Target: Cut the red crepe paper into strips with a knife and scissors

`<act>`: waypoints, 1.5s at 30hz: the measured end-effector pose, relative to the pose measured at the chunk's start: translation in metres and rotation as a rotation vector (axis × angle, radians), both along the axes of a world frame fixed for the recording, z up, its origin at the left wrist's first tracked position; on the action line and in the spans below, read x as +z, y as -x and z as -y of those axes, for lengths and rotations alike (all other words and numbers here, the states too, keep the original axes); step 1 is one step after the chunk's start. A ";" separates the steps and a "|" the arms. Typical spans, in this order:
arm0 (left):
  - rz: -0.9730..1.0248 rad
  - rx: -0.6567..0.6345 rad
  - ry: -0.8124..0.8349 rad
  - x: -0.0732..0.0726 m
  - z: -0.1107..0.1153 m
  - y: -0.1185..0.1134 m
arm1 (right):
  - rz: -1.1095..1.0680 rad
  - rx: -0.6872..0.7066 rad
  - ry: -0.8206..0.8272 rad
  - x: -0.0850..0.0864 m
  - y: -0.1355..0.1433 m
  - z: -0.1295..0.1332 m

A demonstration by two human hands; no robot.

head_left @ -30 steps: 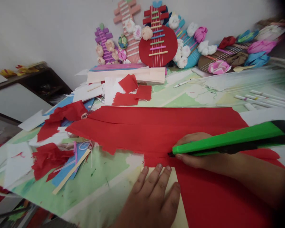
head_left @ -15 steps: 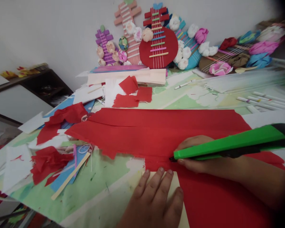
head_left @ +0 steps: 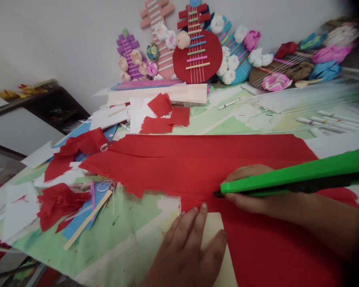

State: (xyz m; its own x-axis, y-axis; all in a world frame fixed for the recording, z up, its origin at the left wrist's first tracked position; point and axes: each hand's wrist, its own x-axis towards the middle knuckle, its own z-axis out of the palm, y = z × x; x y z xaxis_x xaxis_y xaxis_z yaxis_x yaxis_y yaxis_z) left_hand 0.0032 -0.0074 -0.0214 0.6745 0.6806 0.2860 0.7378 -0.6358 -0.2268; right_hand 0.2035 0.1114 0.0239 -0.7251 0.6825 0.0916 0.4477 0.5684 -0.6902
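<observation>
A large sheet of red crepe paper or cloth (head_left: 197,159) lies across the table in front of me. My right hand (head_left: 248,191) is closed around a green utility knife (head_left: 299,171), whose dark tip touches the red sheet. Spread flat, my left hand (head_left: 188,247) presses on a pale cream card (head_left: 212,229) that lies over the lower part of the sheet. Its fingertips reach the card's upper edge and the red sheet beyond it, left of the knife tip.
Red scraps (head_left: 62,203) and a thin wooden strip (head_left: 88,221) lie at the left. Decorated lute-shaped crafts, one with a red round body (head_left: 197,59), lean on the wall. White sticks (head_left: 332,123) lie at right. A dark shelf (head_left: 48,103) stands beyond the left edge.
The left hand's fingers have drawn closer together and shifted slightly left on the card. The utility knife's rear end tilts a little higher. The whole view has shifted slightly.
</observation>
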 end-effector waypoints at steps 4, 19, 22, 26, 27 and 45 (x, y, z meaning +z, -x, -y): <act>0.016 -0.005 -0.044 0.001 -0.002 -0.001 | 0.038 0.058 0.020 0.001 0.000 0.000; 0.014 -0.012 -0.058 -0.004 -0.003 0.000 | -0.018 0.066 0.095 0.005 0.001 -0.002; 0.013 -0.014 -0.075 -0.005 -0.002 0.001 | -0.004 0.080 0.092 0.005 0.000 -0.003; 0.011 -0.024 -0.077 -0.005 -0.002 0.002 | 0.005 0.108 0.074 0.005 0.000 -0.004; 0.008 -0.026 -0.071 -0.005 -0.002 0.002 | 0.001 0.112 0.073 0.005 0.000 -0.004; -0.004 -0.032 -0.056 -0.004 -0.001 0.003 | 0.001 0.134 0.073 0.004 0.000 -0.003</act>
State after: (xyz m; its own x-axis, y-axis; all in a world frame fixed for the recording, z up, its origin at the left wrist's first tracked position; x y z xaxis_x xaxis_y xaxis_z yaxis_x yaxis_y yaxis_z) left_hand 0.0005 -0.0065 -0.0254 0.6969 0.6416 0.3204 0.7162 -0.6454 -0.2654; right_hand 0.2031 0.1140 0.0280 -0.8100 0.5848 0.0447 0.3721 0.5714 -0.7315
